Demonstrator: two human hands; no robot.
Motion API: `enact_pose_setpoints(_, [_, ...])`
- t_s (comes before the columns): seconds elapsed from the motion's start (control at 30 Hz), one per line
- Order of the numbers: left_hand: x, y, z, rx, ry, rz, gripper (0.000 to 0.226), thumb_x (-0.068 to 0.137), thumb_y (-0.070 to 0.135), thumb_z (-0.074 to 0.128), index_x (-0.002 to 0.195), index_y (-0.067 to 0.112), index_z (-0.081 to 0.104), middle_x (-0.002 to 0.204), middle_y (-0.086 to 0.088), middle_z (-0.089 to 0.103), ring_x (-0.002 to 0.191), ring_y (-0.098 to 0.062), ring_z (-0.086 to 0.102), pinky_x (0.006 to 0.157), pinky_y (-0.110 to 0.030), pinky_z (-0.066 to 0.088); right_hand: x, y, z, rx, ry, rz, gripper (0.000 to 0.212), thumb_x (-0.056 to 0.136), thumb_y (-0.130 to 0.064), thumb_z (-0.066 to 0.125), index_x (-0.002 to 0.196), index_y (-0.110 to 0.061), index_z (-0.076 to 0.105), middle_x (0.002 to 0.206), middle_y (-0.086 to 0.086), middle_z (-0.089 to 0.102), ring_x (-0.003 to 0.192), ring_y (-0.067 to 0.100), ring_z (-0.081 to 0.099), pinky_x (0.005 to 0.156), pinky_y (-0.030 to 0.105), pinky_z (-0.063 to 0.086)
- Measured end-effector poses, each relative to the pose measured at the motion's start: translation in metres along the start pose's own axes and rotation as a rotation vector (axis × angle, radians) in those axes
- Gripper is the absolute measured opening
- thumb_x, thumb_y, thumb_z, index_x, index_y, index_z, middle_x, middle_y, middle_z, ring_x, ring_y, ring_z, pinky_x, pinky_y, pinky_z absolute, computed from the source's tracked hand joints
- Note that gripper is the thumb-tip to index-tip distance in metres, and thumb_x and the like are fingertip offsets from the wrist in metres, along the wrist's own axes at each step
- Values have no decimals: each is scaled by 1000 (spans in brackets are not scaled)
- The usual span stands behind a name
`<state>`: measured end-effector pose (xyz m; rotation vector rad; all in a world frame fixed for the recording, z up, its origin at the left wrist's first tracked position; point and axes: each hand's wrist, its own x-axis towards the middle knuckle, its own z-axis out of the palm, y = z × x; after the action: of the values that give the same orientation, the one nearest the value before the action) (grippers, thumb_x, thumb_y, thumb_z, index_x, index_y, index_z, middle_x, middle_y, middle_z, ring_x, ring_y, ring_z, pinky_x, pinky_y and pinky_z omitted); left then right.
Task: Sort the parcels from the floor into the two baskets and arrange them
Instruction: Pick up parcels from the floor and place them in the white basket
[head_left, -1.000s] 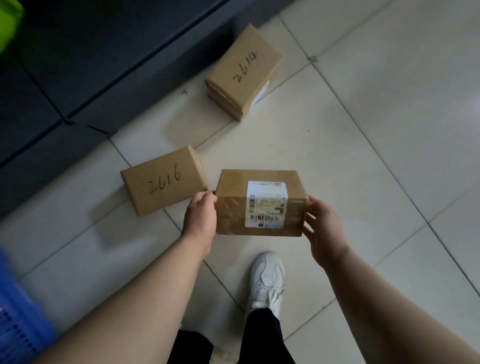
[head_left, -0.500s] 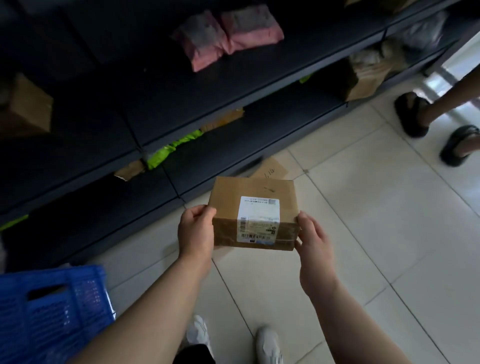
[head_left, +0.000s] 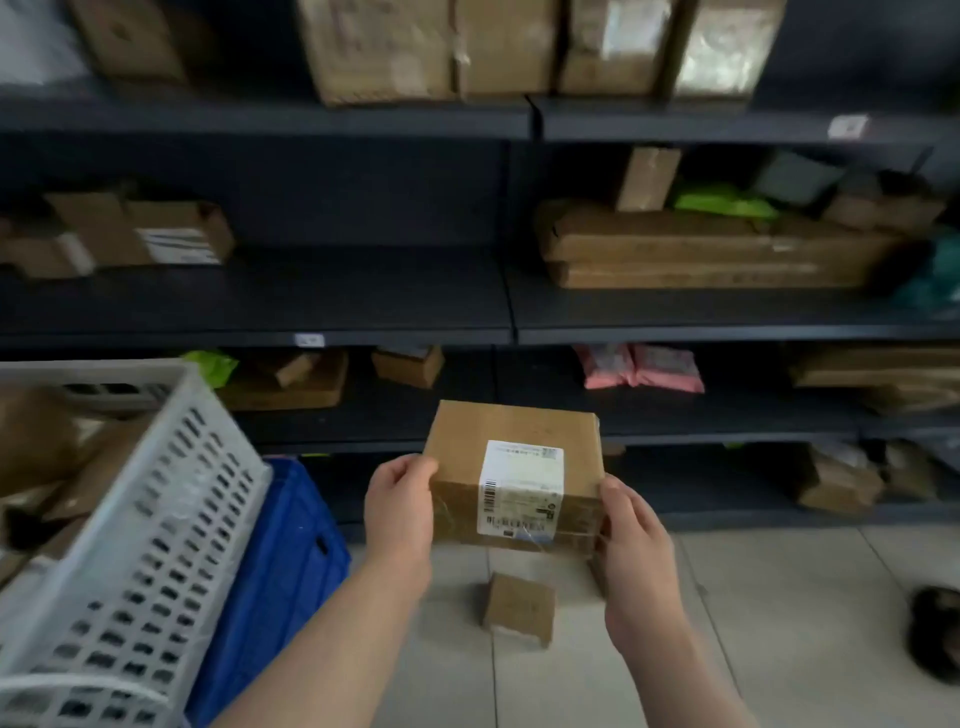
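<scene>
I hold a brown cardboard parcel (head_left: 511, 431) with a white shipping label up in front of me, well above the floor. My left hand (head_left: 397, 506) grips its left end and my right hand (head_left: 631, 540) grips its right end. A white slotted basket (head_left: 156, 525) stands at the left with brown parcels inside. A blue basket (head_left: 270, 566) sits beside and below it. Another small brown parcel (head_left: 519, 605) lies on the tiled floor under the held one.
Dark shelving (head_left: 363, 306) full of cardboard boxes, pink bags (head_left: 641, 369) and green bags fills the space ahead. A dark shoe (head_left: 935, 629) of another person is on the floor at the far right. Pale tiles (head_left: 779, 597) stretch to the right.
Both hands have lifted the labelled parcel from the floor to chest height. My view has swung upward from the floor to the shelves, and the white basket has come into sight at the left.
</scene>
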<state>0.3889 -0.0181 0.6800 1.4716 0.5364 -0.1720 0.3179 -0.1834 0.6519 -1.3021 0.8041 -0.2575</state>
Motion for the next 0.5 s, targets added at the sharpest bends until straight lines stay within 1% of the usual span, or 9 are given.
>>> enact_pose_setpoints(0.1, [-30,47,-50,-109,92,84,3,92,20,56,93,20,59,88,-2,62,79,-18,59,75,-36,48,-44,-43,34,-33,-118,-63,24,96,-39,55,114,-29,66,107,-3,72,104,20,66,101,47,48])
enact_pose_setpoints(0.13, [-39,62,-68,-136,121,109,5,92,20,56,96,20,59,87,-3,62,78,-18,59,75,-36,48,-60,-57,48,-43,-160,-87,23,97,-38,55,114,-28,67,108,-2,72,104,20,65,101,46,48])
enact_pose_setpoints(0.23, [-55,101,-124,-213,188,156,12,93,23,55,103,19,59,93,-7,65,87,-24,62,85,-43,51,-106,-89,95,-72,-281,-147,23,98,-36,54,115,-28,66,111,-2,70,106,20,64,102,45,47])
enact_pose_setpoints(0.33, [-63,131,-180,-252,264,205,15,93,25,54,107,19,57,97,-5,65,92,-24,62,85,-44,51,-148,-107,143,-83,-365,-175,27,98,-36,54,120,-25,65,109,-2,70,104,20,64,100,45,49])
enact_pose_setpoints(0.37, [-64,140,-201,-254,286,223,16,93,25,54,108,19,57,99,-5,64,93,-23,62,84,-43,53,-160,-110,161,-85,-392,-180,28,98,-35,54,120,-23,65,108,-2,70,103,20,64,96,43,51])
enact_pose_setpoints(0.4, [-64,147,-222,-260,304,238,16,93,24,54,108,19,57,99,-5,64,93,-23,63,83,-42,53,-173,-112,180,-86,-415,-185,27,98,-35,54,119,-22,65,107,-2,69,100,19,64,89,38,52])
enact_pose_setpoints(0.47, [-59,157,-266,-262,317,240,16,93,23,54,108,18,57,98,-6,66,92,-23,64,81,-42,54,-197,-112,216,-89,-454,-190,25,98,-33,54,116,-19,65,105,-1,69,95,15,63,71,27,47])
enact_pose_setpoints(0.5, [-56,161,-288,-247,317,238,16,93,23,55,109,18,57,99,-5,67,92,-23,65,80,-41,54,-208,-109,235,-94,-470,-185,26,99,-32,54,117,-18,65,105,-1,69,94,15,63,67,25,44])
